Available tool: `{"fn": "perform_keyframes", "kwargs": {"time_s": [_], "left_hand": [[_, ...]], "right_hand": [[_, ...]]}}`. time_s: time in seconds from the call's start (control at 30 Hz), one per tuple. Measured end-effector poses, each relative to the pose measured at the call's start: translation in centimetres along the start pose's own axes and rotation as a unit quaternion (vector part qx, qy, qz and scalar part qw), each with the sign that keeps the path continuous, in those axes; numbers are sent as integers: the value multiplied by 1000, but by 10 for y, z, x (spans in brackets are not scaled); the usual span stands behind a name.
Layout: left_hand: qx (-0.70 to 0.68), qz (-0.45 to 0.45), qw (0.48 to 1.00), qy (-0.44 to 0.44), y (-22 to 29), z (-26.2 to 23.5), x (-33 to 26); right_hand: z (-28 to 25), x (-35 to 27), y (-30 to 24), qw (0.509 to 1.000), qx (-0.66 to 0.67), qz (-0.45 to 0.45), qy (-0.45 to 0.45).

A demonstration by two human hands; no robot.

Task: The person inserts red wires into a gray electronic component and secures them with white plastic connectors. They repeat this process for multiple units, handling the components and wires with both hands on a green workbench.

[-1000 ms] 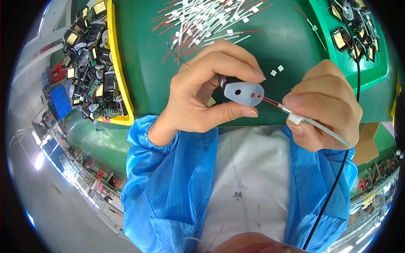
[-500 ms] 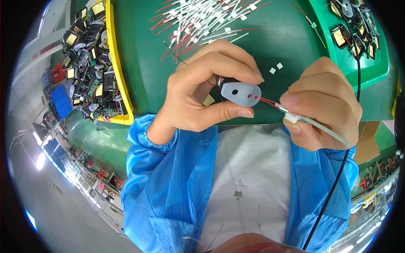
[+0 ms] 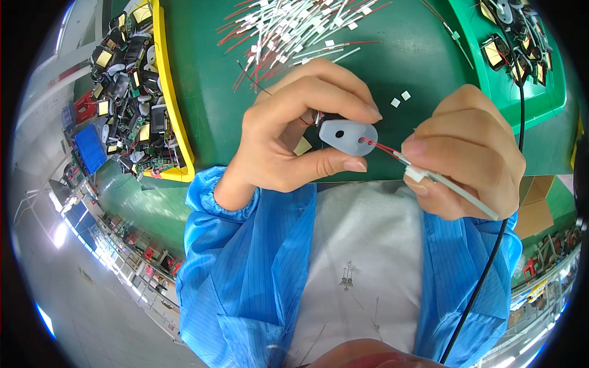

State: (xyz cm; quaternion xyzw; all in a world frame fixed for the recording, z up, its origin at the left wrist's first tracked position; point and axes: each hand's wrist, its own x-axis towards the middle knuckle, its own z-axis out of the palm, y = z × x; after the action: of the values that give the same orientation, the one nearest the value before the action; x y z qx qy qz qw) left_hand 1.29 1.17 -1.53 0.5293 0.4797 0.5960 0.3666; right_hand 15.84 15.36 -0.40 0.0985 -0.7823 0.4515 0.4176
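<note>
1. The small grey teardrop-shaped part (image 3: 348, 136) with one dark hole is in the centre of the view, just above the near edge of the green table (image 3: 208, 92).
2. The left hand (image 3: 294, 135) holds this part closed between the thumb below and the fingers above.
3. A thin red wire (image 3: 381, 147) comes out of the part's right side and goes to the right hand (image 3: 469, 150).
4. The right hand is closed in a narrow pinch on the wire's white sleeve (image 3: 454, 187), which sticks out to the lower right.
5. A black cable (image 3: 491, 270) hangs down past the right wrist.
6. Behind the hands, a loose pile of red and white wires (image 3: 294, 27) lies on the table, with bare green surface between.
7. A yellow tray (image 3: 169, 104) of small parts is at the left, and a green tray (image 3: 503, 80) is at the upper right, both well apart from the hands.
</note>
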Motion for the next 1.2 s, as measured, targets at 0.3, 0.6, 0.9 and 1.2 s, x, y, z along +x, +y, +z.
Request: {"fn": "perform_keyframes", "kwargs": {"time_s": [0.3,0.6,0.9,1.2], "left_hand": [[46,-15,997,58,3,5,0],[21,-35,996,75,2,4,-5],[48,-39,998,-17,6,-2,-6],[66,14,997,36,2,3,-8]], "right_hand": [[0,3,6,995,-9,64,-76],[-4,10,-2,963,53,244,-102],[-2,4,5,976,106,155,-110],[5,1,15,991,73,79,-81]]}}
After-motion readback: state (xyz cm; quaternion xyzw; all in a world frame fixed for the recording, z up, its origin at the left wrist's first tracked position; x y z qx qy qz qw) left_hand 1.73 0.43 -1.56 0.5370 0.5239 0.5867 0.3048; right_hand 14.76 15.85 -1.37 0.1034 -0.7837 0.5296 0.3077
